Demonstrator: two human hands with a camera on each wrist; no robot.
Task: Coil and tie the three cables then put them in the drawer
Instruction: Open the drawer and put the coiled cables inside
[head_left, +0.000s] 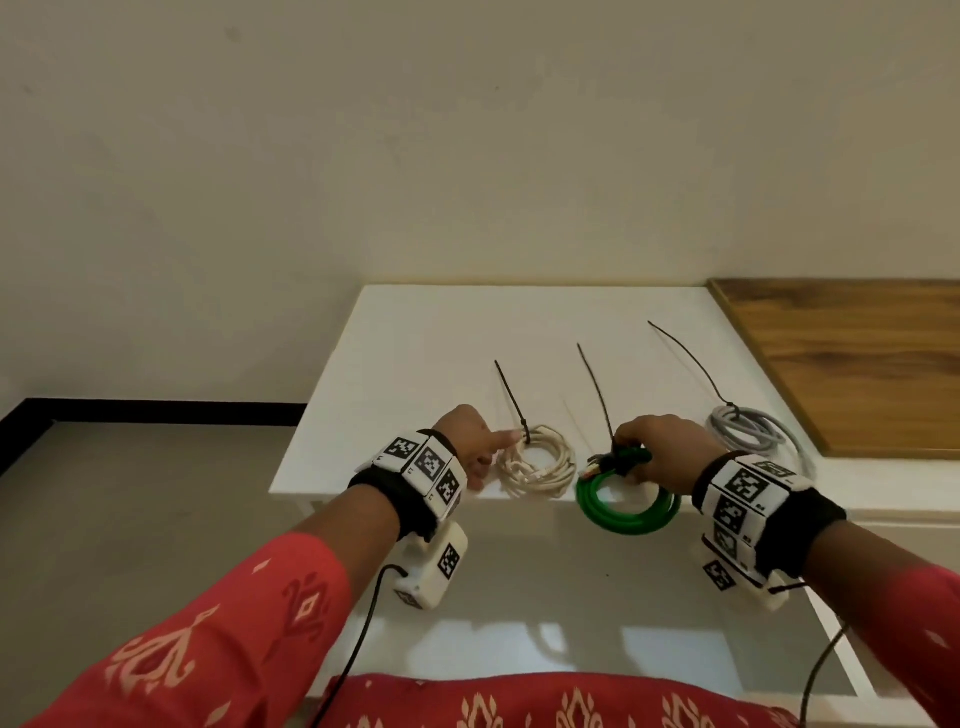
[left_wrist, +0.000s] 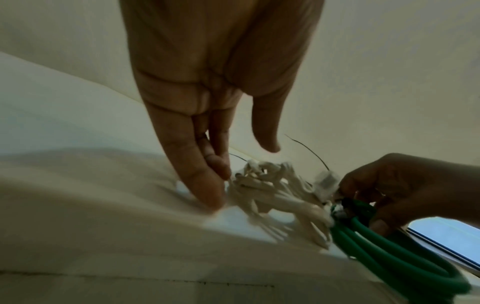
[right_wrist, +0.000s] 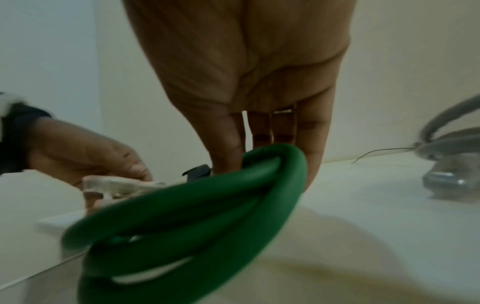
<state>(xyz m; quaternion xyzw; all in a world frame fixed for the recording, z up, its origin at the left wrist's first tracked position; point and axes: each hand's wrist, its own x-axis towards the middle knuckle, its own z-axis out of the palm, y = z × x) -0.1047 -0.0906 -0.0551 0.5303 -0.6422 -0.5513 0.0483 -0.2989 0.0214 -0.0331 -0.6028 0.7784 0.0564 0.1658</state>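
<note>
A: Any writing anywhere?

B: Only square coded markers on the wristbands (head_left: 748, 486); nothing readable.

A: And around the white table (head_left: 415, 332)?

B: The green cable (head_left: 626, 512) is overhanging its near edge, right hand (head_left: 670, 454) curling round it. The cream cable (head_left: 537, 462) is lying beside, left hand (head_left: 470, 439) touching it, fingers straight. The grey cable (head_left: 753, 428) is sitting farther right.

Cream wall (head_left: 467, 130), white table (head_left: 415, 338) (wood panel (head_left: 857, 364) beside), grey floor (head_left: 130, 478).

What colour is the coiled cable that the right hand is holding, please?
Green, clearest in the head view.
</note>
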